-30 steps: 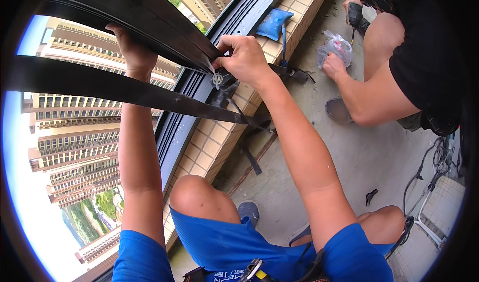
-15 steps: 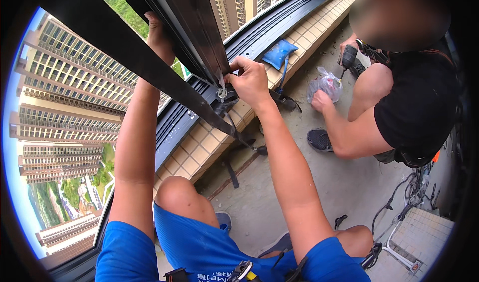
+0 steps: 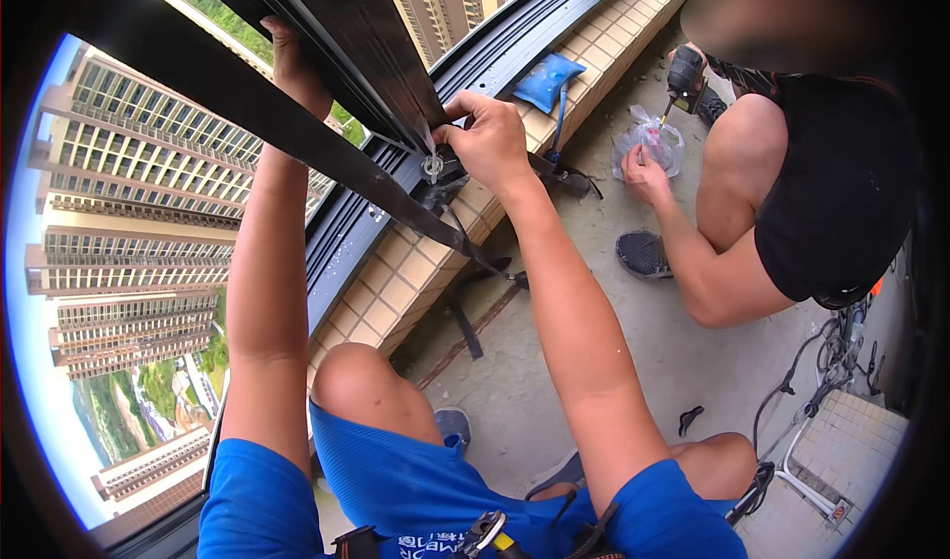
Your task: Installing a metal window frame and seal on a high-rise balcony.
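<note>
1. While both hands bear on it, the long, dark, glossy metal post [image 3: 376,54] stands slantwise in view, its lower end at the black grooved window track [image 3: 524,40]; whether the two touch cannot be made out.
2. Right hand [image 3: 490,139]: thumb and forefinger closed on the post's lower edge, beside a thin strip of clear film [image 3: 427,134] and a pale round ring [image 3: 432,164].
3. Left hand [image 3: 300,76]: raised against the post's far side; its fingers are largely hidden, so its closure cannot be told.
4. Change: compared with half a second ago, the view has shifted slightly, yet both hands keep their places on the post. The hold thus appears to be one of steadying.
5. Adjoining: a flat black strip [image 3: 228,89] crosses before the left forearm; a blue cushion-like pouch [image 3: 548,82] lies on the beige tiled ledge [image 3: 594,47].
6. Farther right: a co-worker in black holds a dark power drill [image 3: 683,72], its bit now over a clear plastic bag [image 3: 671,153].
</note>
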Demonstrator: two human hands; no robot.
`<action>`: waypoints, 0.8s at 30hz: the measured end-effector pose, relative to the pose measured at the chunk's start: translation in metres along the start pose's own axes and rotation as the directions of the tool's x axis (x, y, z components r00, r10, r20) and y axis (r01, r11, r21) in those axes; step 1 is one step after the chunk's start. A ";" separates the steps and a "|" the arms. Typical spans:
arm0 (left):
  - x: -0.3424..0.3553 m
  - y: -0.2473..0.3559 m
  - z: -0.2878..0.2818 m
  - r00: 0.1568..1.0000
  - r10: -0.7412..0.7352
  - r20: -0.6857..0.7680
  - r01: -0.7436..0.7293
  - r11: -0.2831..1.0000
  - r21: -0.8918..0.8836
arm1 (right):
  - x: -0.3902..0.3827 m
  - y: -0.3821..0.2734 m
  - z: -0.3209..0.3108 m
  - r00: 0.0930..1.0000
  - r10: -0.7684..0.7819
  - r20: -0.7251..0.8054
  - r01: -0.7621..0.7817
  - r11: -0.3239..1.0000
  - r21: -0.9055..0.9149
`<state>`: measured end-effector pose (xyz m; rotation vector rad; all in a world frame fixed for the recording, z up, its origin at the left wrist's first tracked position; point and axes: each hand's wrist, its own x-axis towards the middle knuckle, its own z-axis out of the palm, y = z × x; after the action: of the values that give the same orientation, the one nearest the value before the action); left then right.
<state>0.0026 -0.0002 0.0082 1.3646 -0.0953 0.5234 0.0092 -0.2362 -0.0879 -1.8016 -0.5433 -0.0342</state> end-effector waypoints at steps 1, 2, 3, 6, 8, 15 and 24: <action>-0.003 0.001 0.005 0.999 0.003 -0.035 -0.003 1.000 0.021 | -0.001 0.001 0.000 1.000 0.013 0.004 -0.013 1.000 0.002; -0.003 0.002 0.010 0.999 0.007 -0.038 -0.006 1.000 0.025 | -0.001 0.000 0.000 1.000 0.024 0.006 -0.024 1.000 0.005; -0.004 0.003 0.014 0.997 -0.008 -0.072 0.008 1.000 0.011 | -0.002 0.000 0.000 1.000 0.021 0.009 -0.021 1.000 0.009; -0.004 0.008 0.016 0.993 -0.047 -0.110 0.042 0.998 -0.055 | -0.002 -0.001 0.001 0.999 0.034 0.003 -0.034 0.999 0.020; -0.006 0.009 0.017 0.993 -0.024 -0.117 0.021 1.000 -0.023 | -0.003 -0.002 0.001 0.999 0.037 -0.004 -0.037 0.999 0.002; -0.004 0.004 0.007 0.998 -0.031 -0.047 0.029 0.999 -0.027 | -0.003 -0.002 0.002 0.997 0.067 -0.026 -0.066 0.997 0.035; -0.004 0.005 0.003 0.998 0.018 0.060 -0.019 1.000 0.019 | -0.001 0.001 0.005 0.997 0.077 -0.026 -0.075 0.995 0.064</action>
<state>-0.0019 -0.0036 0.0121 1.4001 -0.1524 0.5000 0.0073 -0.2326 -0.0904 -1.7559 -0.4509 0.0098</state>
